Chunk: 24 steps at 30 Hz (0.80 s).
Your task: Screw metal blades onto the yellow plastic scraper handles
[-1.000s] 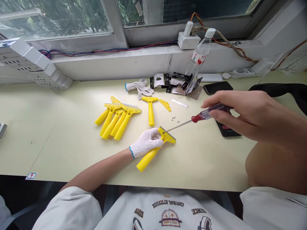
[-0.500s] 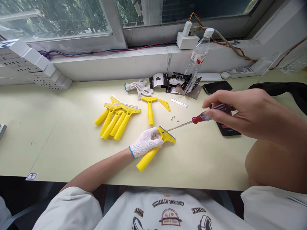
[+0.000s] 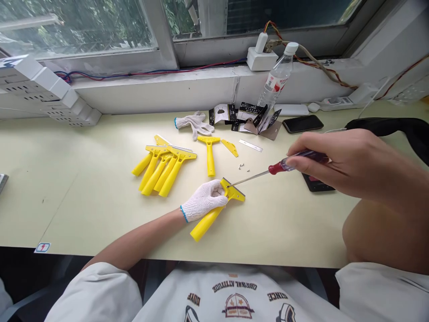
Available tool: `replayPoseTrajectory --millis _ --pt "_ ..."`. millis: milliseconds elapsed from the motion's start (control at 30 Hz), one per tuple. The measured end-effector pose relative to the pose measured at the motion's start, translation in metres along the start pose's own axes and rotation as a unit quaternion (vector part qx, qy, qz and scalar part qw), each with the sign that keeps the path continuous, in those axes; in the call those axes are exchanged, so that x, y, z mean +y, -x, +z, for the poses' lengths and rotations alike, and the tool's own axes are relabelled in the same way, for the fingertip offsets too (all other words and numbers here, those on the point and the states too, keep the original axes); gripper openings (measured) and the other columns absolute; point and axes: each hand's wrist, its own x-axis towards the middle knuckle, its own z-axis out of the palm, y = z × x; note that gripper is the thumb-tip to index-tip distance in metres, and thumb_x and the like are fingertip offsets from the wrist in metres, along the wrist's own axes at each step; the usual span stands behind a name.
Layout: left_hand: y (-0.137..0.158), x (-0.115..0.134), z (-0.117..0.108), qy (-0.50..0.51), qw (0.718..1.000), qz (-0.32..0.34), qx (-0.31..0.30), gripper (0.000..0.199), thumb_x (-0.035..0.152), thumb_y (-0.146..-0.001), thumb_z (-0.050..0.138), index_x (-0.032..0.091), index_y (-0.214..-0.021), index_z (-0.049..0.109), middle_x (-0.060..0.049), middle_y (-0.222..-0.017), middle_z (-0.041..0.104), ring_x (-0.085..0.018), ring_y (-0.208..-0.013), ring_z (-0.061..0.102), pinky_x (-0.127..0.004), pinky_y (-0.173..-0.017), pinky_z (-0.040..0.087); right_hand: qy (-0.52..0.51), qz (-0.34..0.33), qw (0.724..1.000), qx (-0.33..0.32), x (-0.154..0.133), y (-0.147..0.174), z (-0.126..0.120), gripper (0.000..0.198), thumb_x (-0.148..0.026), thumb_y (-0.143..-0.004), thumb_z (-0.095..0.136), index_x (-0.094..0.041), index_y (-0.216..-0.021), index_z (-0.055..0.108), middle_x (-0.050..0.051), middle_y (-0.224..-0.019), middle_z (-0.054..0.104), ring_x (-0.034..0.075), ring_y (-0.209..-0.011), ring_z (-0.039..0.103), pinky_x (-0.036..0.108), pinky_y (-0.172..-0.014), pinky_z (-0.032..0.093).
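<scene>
My left hand point(image 3: 205, 200), in a white knit glove with a blue cuff edge, is closed round the neck of a yellow scraper point(image 3: 207, 222). The scraper lies slanted, its head up and to the right. My bare right hand point(image 3: 345, 163) grips a screwdriver point(image 3: 280, 167) with a red and clear handle. Its tip meets the scraper's head at a screw. Beyond the hands lie a yellow scraper body point(image 3: 210, 156), a loose yellow clamp plate point(image 3: 229, 147), a flat metal blade point(image 3: 250, 145) and several small screws point(image 3: 241, 166).
Several yellow scrapers point(image 3: 164, 167) are piled at left. A spare glove point(image 3: 195, 124), black packaging cards point(image 3: 256, 118), a plastic bottle point(image 3: 276, 76) and a phone point(image 3: 302, 124) stand or lie along the back. A dark device point(image 3: 317, 183) is partly under my right hand. White boxes point(image 3: 50, 94) are stacked far left.
My right hand and the screwdriver handle have shifted slightly to the right. The screwdriver tip stays on the scraper's head, and my left hand keeps its grip.
</scene>
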Motion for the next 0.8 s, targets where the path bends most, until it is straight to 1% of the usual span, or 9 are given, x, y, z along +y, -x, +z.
replayPoseTrajectory --millis 67,133,233,333,433,533,667,733,800 --pt "0.000 -0.002 -0.001 -0.006 1.000 -0.002 -0.003 0.027 0.025 -0.085 0.072 0.015 -0.110 0.070 -0.002 -0.095 0.065 -0.014 -0.080 0.060 -0.026 -0.071 0.047 -0.085 -0.076 0.993 -0.018 0.004 -0.002 -0.004 0.009 -0.028 -0.107 0.061 -0.027 -0.104 0.070 0.002 -0.095 0.074 0.017 -0.075 0.071 0.031 -0.064 0.053" --pt "0.000 -0.003 -0.001 -0.011 1.000 -0.005 -0.002 0.026 0.025 -0.086 0.072 0.015 -0.110 0.070 -0.002 -0.096 0.065 -0.015 -0.081 0.061 -0.027 -0.072 0.048 -0.139 -0.145 0.979 -0.032 0.009 -0.003 -0.004 0.018 -0.017 -0.105 0.057 -0.029 -0.108 0.071 0.005 -0.112 0.072 0.018 -0.095 0.074 0.030 -0.074 0.057" --pt "0.000 -0.003 -0.001 -0.013 1.000 -0.005 0.003 0.027 0.025 -0.084 0.073 0.015 -0.109 0.070 -0.002 -0.095 0.065 -0.015 -0.080 0.061 -0.027 -0.072 0.048 -0.143 -0.141 0.979 -0.041 0.009 -0.002 0.000 0.020 -0.028 -0.105 0.061 -0.030 -0.123 0.069 0.008 -0.124 0.071 0.025 -0.108 0.073 0.035 -0.082 0.059" --pt "-0.001 -0.001 0.000 -0.004 1.000 -0.004 0.006 0.026 0.025 -0.083 0.073 0.015 -0.106 0.070 -0.001 -0.093 0.064 -0.014 -0.078 0.060 -0.027 -0.070 0.047 0.017 0.003 1.000 0.005 0.004 0.000 0.007 0.035 -0.055 -0.108 0.056 -0.024 -0.120 0.068 0.007 -0.091 0.072 0.026 -0.072 0.069 0.039 -0.060 0.049" --pt "-0.001 0.000 0.000 -0.003 1.000 -0.003 0.007 0.025 0.025 -0.082 0.073 0.015 -0.104 0.070 -0.001 -0.091 0.063 -0.014 -0.077 0.059 -0.026 -0.069 0.046 0.088 0.053 0.995 0.015 -0.001 0.001 0.009 0.039 -0.052 -0.113 0.045 -0.024 -0.094 0.067 -0.001 -0.062 0.055 0.020 -0.050 0.053 0.037 -0.051 0.036" --pt "-0.001 -0.002 0.001 -0.011 1.000 -0.001 0.006 0.026 0.026 -0.083 0.074 0.014 -0.106 0.071 -0.002 -0.093 0.065 -0.015 -0.079 0.061 -0.027 -0.071 0.047 -0.033 -0.037 0.999 0.005 0.001 -0.001 0.003 0.017 -0.030 -0.111 0.053 -0.026 -0.104 0.069 0.004 -0.092 0.068 0.019 -0.076 0.068 0.034 -0.063 0.050" --pt "-0.001 -0.005 0.001 -0.013 1.000 0.004 0.007 0.028 0.025 -0.083 0.075 0.015 -0.109 0.071 -0.003 -0.097 0.067 -0.015 -0.082 0.062 -0.027 -0.073 0.048 -0.170 -0.175 0.969 -0.023 0.012 -0.007 -0.004 0.027 -0.012 -0.101 0.059 -0.030 -0.117 0.073 0.009 -0.120 0.067 0.022 -0.111 0.071 0.035 -0.086 0.062" --pt "-0.001 -0.004 0.001 -0.014 1.000 0.006 0.007 0.028 0.025 -0.083 0.075 0.015 -0.110 0.071 -0.003 -0.096 0.068 -0.016 -0.082 0.063 -0.028 -0.074 0.049 -0.243 -0.196 0.949 -0.037 0.014 -0.010 -0.002 0.034 -0.017 -0.098 0.067 -0.030 -0.128 0.072 0.010 -0.124 0.071 0.027 -0.117 0.072 0.039 -0.092 0.064" --pt "-0.001 -0.004 0.001 -0.018 1.000 0.005 0.008 0.028 0.024 -0.083 0.074 0.015 -0.109 0.071 -0.003 -0.095 0.067 -0.016 -0.082 0.063 -0.028 -0.073 0.049 -0.295 -0.152 0.943 -0.003 0.011 -0.013 0.005 0.032 -0.022 -0.101 0.067 -0.030 -0.132 0.072 0.009 -0.122 0.077 0.027 -0.115 0.076 0.040 -0.093 0.065"
